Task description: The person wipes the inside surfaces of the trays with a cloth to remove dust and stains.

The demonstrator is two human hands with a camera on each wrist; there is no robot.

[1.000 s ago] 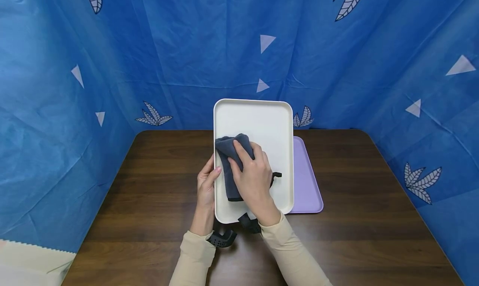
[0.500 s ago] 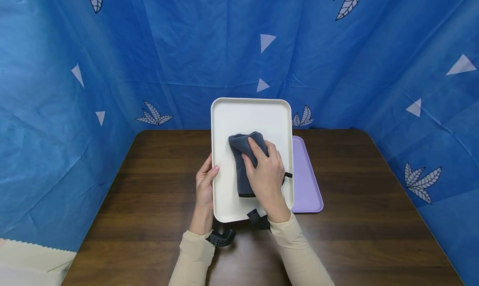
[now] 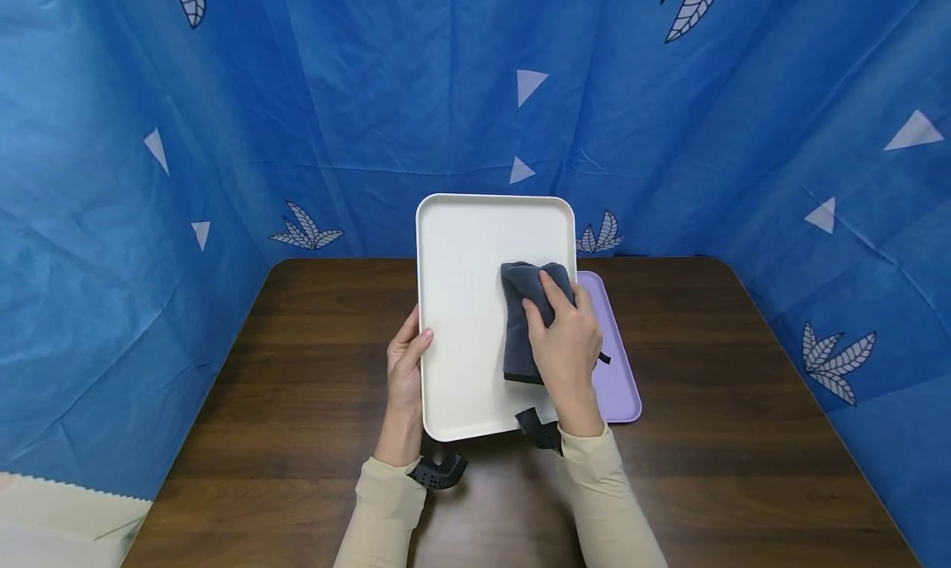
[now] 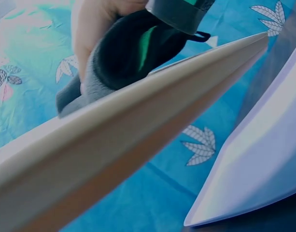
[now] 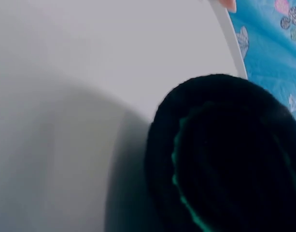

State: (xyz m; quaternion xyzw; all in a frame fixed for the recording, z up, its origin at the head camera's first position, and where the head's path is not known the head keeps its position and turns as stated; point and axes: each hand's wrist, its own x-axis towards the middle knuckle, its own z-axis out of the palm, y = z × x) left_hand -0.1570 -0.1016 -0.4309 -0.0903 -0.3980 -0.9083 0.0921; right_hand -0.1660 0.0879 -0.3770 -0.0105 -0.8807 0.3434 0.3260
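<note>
Blue curtain [image 3: 371,97]: fills the top and sides of the frame, with white leaves and triangles on it.
Brown wooden table [image 3: 713,477]: spreads across the bottom half.
White tray [image 3: 475,246]: in the middle of the frame, held tilted up, its inside facing the person.
Purple tray [image 3: 617,395]: on the table, right of the middle, partly hidden behind the white tray.
Dark grey cloth [image 3: 522,337]: folded, on the white tray's right part, near the edge.
Right hand [image 3: 568,341]: grips the cloth, thumb and fingers bent on it.
Left hand [image 3: 405,362]: holds the white tray's left edge, thumb in front, other fingers mostly hidden behind.
Black loop [image 3: 604,358]: pokes out of the cloth on the right.
Wiping: this looks like the step in hand, the cloth rubbing the tray's inside.
Next move: seems to call for a steady tray and a cloth pressed flat, turned back at the edge toward bare white parts.
</note>
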